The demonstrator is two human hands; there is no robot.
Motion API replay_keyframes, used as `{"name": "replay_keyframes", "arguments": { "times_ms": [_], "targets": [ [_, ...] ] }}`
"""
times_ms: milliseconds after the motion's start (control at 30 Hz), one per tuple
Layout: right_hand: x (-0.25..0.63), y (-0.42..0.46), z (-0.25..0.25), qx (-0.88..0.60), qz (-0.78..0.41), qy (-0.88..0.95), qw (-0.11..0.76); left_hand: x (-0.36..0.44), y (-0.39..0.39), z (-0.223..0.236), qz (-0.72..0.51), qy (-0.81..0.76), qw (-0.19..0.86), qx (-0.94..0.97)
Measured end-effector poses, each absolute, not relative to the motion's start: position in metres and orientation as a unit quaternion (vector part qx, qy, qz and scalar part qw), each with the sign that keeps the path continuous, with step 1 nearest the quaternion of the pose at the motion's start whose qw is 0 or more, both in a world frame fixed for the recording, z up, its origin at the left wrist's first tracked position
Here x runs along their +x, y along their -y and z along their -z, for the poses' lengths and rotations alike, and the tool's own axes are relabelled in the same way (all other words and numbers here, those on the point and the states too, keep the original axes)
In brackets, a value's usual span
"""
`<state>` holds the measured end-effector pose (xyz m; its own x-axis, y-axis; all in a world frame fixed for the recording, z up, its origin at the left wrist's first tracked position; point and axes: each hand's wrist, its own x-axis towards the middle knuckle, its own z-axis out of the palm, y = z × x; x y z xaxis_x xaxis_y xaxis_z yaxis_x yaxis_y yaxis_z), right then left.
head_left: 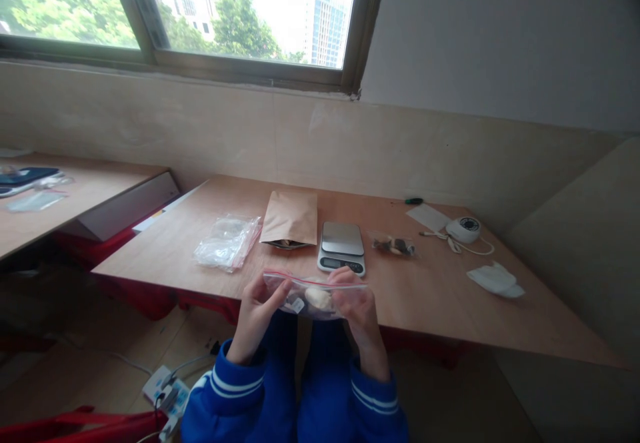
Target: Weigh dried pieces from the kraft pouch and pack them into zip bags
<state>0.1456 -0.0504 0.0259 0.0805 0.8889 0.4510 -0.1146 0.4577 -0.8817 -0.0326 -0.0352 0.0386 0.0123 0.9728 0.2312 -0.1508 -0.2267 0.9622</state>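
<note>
Between my two hands, just off the table's front edge, is a clear zip bag [300, 293] with a red seal line along its top. Pale and dark pieces show through the plastic, along with a small white packet. My left hand [260, 306] pinches the bag's left end, thumb across the front. At the other end my right hand [356, 303] grips the bag near the seal, its fingers partly seen through the film. Right behind the bag stands a digital kitchen scale [342, 239] with a bare metal plate.
A brown paper pouch [290, 217] lies with its mouth toward me. Left of it is a stack of clear zip bags [226, 243]. Rightward are a filled bag [393, 245], a white dome camera [464, 229], crumpled white tissue [495, 279] and a green-handled tool [414, 201].
</note>
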Motion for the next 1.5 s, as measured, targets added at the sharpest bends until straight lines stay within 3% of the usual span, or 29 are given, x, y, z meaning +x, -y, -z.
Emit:
{"name": "replay_keyframes", "arguments": {
  "times_ms": [367,533,1000,1300,1500],
  "targets": [
    [0.149,0.06,-0.04,-0.389,-0.274,0.549,0.687,-0.025,0.041,-0.052,-0.612,-0.376,0.381,0.583],
    [0.146,0.063,-0.042,-0.403,-0.276,0.532,0.692,-0.02,0.045,-0.047,-0.638,-0.395,0.358,0.555],
    [0.141,0.056,-0.031,-0.342,-0.503,0.438,0.662,-0.017,0.039,-0.038,-0.584,-0.379,0.54,0.473],
    [0.142,0.053,-0.033,-0.405,-0.38,0.489,0.673,-0.021,0.037,-0.041,-0.582,-0.371,0.525,0.499],
    [0.138,0.054,-0.029,-0.401,-0.358,0.499,0.68,-0.021,0.039,-0.038,-0.592,-0.389,0.503,0.495]
  ]
}}
